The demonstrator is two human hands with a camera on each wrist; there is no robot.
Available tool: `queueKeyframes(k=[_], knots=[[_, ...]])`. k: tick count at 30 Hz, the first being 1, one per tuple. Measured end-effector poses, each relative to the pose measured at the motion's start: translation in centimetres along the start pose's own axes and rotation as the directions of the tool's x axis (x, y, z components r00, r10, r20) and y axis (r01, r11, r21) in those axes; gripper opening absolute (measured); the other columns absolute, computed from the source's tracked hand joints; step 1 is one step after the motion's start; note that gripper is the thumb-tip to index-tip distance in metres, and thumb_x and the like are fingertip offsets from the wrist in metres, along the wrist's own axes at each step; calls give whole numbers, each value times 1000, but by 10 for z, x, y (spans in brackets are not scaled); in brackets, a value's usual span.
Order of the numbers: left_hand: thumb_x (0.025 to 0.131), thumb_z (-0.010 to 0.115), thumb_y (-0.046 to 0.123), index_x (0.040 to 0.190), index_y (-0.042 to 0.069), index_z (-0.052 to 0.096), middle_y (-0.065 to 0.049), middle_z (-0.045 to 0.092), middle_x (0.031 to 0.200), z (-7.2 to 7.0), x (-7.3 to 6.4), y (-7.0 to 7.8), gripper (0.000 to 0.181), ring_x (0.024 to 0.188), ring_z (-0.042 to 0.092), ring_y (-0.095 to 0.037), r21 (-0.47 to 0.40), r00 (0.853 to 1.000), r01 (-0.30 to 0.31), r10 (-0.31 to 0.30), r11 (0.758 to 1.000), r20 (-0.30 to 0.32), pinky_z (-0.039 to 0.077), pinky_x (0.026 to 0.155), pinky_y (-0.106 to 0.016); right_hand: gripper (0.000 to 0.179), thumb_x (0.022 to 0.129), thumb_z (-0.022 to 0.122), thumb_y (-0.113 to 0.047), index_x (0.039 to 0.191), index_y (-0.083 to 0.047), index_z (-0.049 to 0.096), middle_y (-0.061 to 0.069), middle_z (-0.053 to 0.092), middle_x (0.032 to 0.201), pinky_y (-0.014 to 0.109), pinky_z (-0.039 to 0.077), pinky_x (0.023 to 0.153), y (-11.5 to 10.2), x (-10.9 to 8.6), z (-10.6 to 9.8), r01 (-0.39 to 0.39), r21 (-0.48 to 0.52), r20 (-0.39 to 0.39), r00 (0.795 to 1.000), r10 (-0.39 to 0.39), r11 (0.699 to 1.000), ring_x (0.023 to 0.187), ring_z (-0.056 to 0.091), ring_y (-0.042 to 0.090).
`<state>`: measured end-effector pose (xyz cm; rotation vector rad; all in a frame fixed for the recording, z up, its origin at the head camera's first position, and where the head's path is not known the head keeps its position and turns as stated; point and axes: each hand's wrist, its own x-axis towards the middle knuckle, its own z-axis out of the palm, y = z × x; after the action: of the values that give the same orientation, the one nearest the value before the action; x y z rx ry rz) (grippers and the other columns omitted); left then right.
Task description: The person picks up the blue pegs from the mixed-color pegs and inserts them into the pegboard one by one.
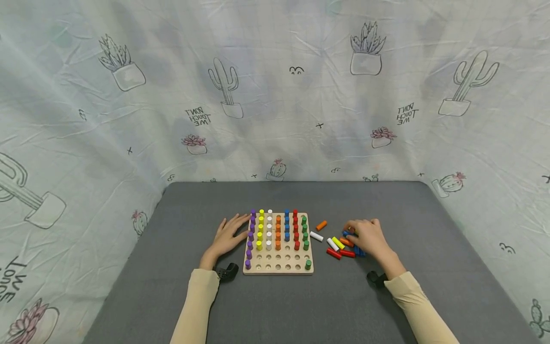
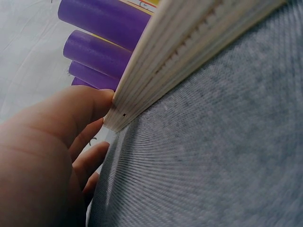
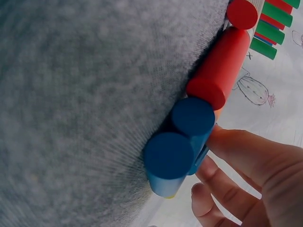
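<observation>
1. White curtain printed with potted cacti (image 1: 86, 172) spans from the left edge across the upper frame, behind a grey table (image 1: 142, 291).
2. Lower left of centre, we see a beige left sleeve (image 1: 195, 301), a black wrist device (image 1: 227, 272) just beside its cuff.
3. Above that cuff, the left hand (image 1: 225, 240) has its fingers spread and extended, gripping nothing; in the left wrist view its thumb touches the pegboard's edge.
4. At lower centre we find the wooden pegboard (image 1: 272, 273), flat on the table. From the left, its upright pegs run purple (image 1: 250, 245), yellow, white, orange, blue, red and green; round holes show in the lower rows.
5. Right of it lie loose pegs: orange (image 1: 321, 225), white (image 1: 316, 236), yellow (image 1: 338, 242), red (image 1: 333, 253) and blue.
6. Right of centre, the right hand (image 1: 370, 236), nearly closed, pinches a blue peg (image 1: 348, 234) between thumb and bent fingers, as far as we can see.
7. Lower right, we see a beige right sleeve (image 1: 418, 306).
</observation>
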<state>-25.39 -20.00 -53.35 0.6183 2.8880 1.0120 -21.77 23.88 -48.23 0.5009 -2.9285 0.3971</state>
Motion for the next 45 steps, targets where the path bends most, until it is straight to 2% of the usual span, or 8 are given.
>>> queueKeyframes(k=[10,19,31,36,41,45], knots=[[93,51,43,144,25,36,-6,33,149,0,0,-1,56,141,18,-27,13,1000,-5,5,1000,-2,-2,113,-53,16,78,75,-21,93,-18,71,-3,68,81,41,32,70,1,1,0,-18,89,16,1000,16,996,73,59,16],[93,51,43,144,25,36,-5,33,149,0,0,0,56,141,19,-27,8,1000,-4,4,1000,0,-2,113,-52,18,80,73,-24,96,-17,70,-4,68,84,44,32,75,2,2,1,-21,143,-12,1000,23,989,78,60,17],[93,51,44,144,27,36,-5,33,149,1,0,0,56,141,19,-26,11,1000,5,-5,1000,-2,-2,113,-52,23,81,72,-22,103,-15,70,-5,68,85,43,29,78,-6,4,0,-42,279,-36,998,54,959,65,50,8],[93,51,43,144,26,36,-5,33,149,1,0,0,56,141,19,-26,12,1000,2,-2,1000,2,-2,113,-52,22,81,73,-21,102,-15,70,-5,67,84,42,29,77,-7,4,2,-36,301,-72,996,60,953,68,53,10],[93,52,42,144,26,36,-5,33,149,0,0,0,55,141,19,-27,4,1000,-6,6,1000,1,-3,114,-52,21,79,74,-19,99,-14,70,-4,67,82,40,34,74,-11,5,4,9,325,-132,991,37,946,66,56,11],[93,52,42,144,26,36,-6,33,149,0,0,0,55,141,19,-27,1,1000,-6,6,1000,1,-2,113,-52,20,79,75,-18,98,-14,70,-3,68,81,35,39,69,-15,6,4,17,348,-148,988,37,937,64,57,9]])
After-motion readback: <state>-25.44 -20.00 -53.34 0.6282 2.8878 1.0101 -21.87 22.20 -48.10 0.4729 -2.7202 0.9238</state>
